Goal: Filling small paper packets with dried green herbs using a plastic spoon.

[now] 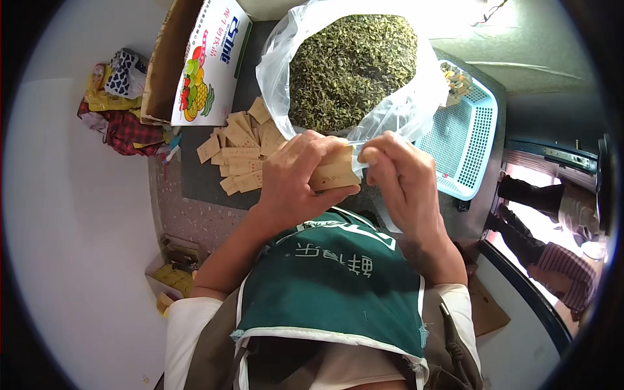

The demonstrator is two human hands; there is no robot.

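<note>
My left hand (292,178) grips a small brown kraft-paper packet (335,179) with printing on its face, thumb along the lower edge and fingers across the top. The packet's mouth points right, and a thin white inner liner (357,165) sticks out of it. Thumb and fingertips of my right hand (407,175) pinch this liner; the exact grip is partly hidden by the fingers. Just beyond both hands sits a large clear plastic bag (274,80), its top spread wide, full of dried green leaves (353,68).
Several similar kraft packets (241,165) lie heaped left of my hands on the dark tabletop (204,187). A printed cardboard carton (214,63) stands behind them. At right is a light-blue plastic basket (480,161) with small packets at its far end. People's legs (531,200) show through a doorway.
</note>
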